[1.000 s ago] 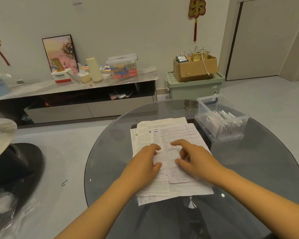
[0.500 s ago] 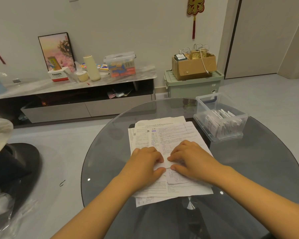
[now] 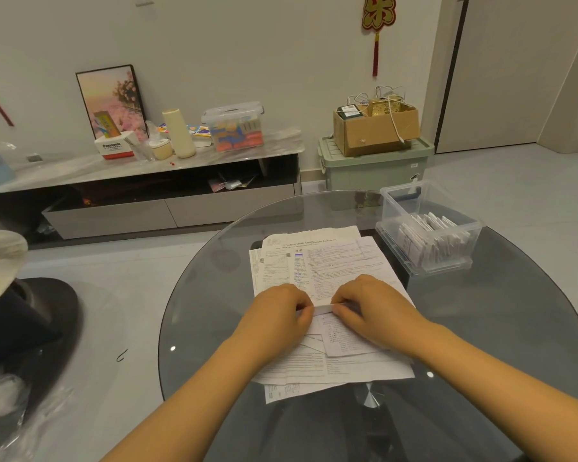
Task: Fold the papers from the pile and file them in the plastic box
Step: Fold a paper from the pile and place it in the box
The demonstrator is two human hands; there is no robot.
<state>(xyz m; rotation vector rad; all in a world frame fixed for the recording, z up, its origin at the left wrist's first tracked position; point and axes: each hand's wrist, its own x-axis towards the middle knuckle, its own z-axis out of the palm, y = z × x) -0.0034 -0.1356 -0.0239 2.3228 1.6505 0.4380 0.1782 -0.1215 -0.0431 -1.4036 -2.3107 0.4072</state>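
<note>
A pile of printed white papers [image 3: 327, 261] lies in the middle of the round glass table [image 3: 481, 328]. On top of the pile is a small folded paper [image 3: 322, 309], a narrow white strip between my hands. My left hand [image 3: 281, 311] pinches its left end and my right hand [image 3: 371, 308] pinches its right end, both curled down on the pile. The clear plastic box [image 3: 427, 228] stands at the table's far right, apart from my hands, with several folded papers upright inside it.
Beyond the table are a low TV cabinet [image 3: 167, 195] with clutter on top and a green storage bin [image 3: 374, 168] carrying a cardboard box. A dark chair base [image 3: 27, 321] stands on the floor at the left.
My hands have drawn together over the pile and curled tighter. The small paper has gone from a loose sheet under my fingers to a narrow folded strip held at both ends.
</note>
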